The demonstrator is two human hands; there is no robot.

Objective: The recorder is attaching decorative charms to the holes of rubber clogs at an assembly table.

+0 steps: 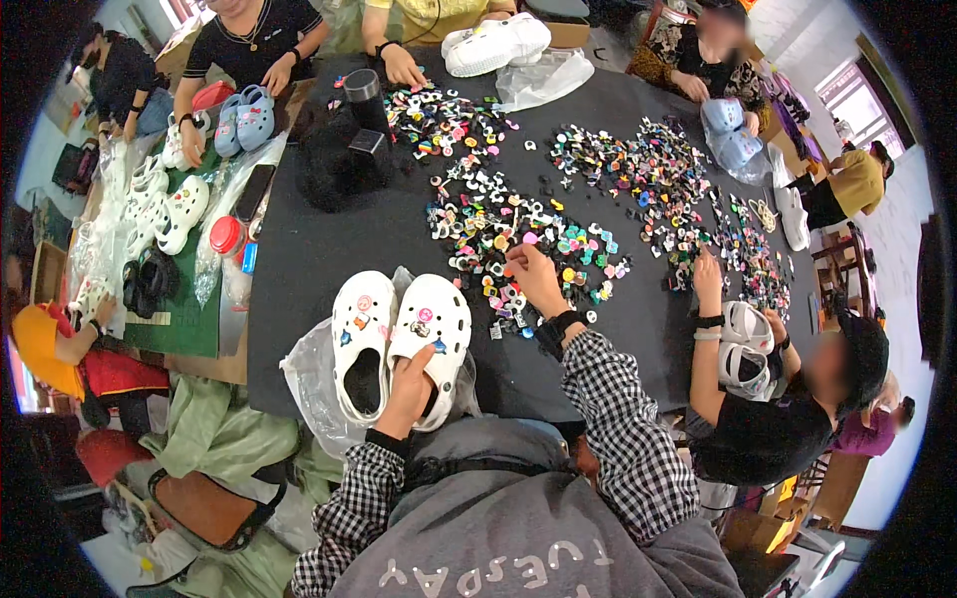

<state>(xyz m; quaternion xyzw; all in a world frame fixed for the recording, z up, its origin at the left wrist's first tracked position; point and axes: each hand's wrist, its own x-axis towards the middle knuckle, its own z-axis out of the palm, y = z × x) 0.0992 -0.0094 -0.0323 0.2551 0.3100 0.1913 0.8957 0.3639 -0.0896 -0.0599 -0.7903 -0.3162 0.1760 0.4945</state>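
A pair of white clogs lies at the table's near edge on a clear plastic bag [311, 384]. Both the left white clog [349, 329] and the right white clog [449, 324] carry a few coloured charms on their holed uppers. My left hand [403, 397] grips the right clog at its opening, with some fingers hidden inside. Over the near part of a loose charm pile [488, 224], my right hand [538, 281] has its fingers bent together; what they hold, if anything, is too small to make out. A pink charm [530, 238] lies beside the fingertips.
More charms [638, 164] spread across the black table [329, 249]. A dark cup [363, 92] stands farther back, left of the pile. Several co-workers sit around with clogs; one person's hand [403, 68] touches the far charms. A green mat [184, 329] with white clogs lies left.
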